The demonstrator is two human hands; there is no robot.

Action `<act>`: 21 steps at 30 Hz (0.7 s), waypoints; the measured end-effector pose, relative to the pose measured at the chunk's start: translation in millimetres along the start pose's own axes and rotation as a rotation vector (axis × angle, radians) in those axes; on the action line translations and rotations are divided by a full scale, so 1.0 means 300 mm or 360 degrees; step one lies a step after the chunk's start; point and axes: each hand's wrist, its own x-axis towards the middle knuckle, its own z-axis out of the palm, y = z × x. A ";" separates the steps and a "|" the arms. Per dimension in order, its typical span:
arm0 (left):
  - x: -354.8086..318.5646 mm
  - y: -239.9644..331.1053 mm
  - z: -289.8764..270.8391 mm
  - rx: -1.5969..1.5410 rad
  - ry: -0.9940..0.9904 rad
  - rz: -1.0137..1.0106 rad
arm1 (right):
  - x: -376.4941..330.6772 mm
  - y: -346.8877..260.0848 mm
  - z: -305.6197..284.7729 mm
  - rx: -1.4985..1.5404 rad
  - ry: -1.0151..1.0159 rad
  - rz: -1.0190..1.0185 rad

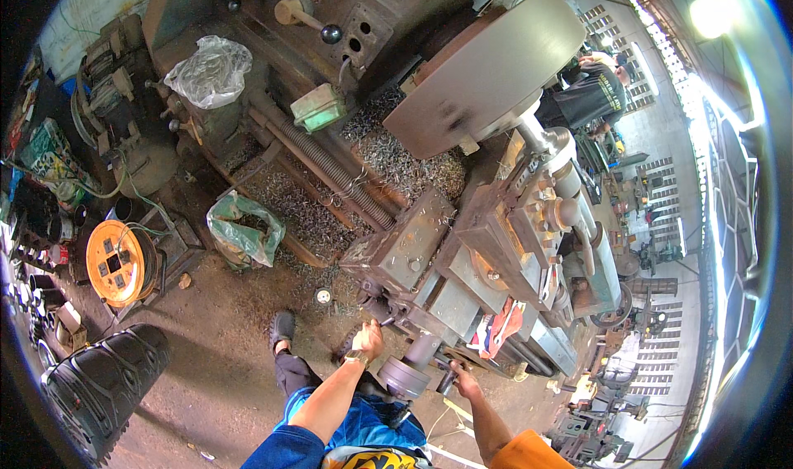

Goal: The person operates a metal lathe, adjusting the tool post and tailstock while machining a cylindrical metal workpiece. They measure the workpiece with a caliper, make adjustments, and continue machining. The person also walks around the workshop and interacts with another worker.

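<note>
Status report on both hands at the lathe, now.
Left hand gripping a lathe handle. Right hand on the handwheel crank. Big disc mounted above. Nothing blocking.

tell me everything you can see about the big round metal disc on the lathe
The disc is a large, flat, round plate of dull grey metal, its face streaked with blurred marks, perhaps from spinning. It sits tilted at the head of the lathe, above a bed strewn with metal shavings. The tool post stands against its lower edge. Neither hand touches it.
</note>
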 end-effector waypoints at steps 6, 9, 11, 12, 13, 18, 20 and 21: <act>0.000 0.004 -0.002 0.0022 0.0027 -0.0010 | -0.011 -0.001 0.006 0.0064 -0.0050 -0.0002; 0.002 0.004 -0.001 0.0032 0.0010 -0.0010 | -0.006 0.011 0.004 0.0125 0.0017 -0.0039; 0.003 0.002 0.000 0.0030 0.0022 0.0015 | 0.001 0.020 0.000 0.0115 0.0040 -0.0030; 0.004 0.001 0.001 0.0038 -0.0004 -0.0010 | 0.005 0.024 -0.004 0.0091 0.0014 -0.0007; 0.005 -0.001 0.003 0.0037 0.0024 0.0018 | 0.010 0.029 -0.008 0.0069 0.0048 0.0045; 0.009 -0.013 0.015 -0.0003 0.0052 0.0009 | 0.028 0.046 -0.022 0.0065 -0.0021 0.0027; 0.008 -0.018 0.020 0.0002 0.0090 0.0057 | 0.025 0.049 -0.022 0.0083 -0.0024 0.0023; 0.008 -0.019 0.021 0.0013 0.0065 0.0037 | 0.021 0.048 -0.020 0.0093 -0.0025 0.0019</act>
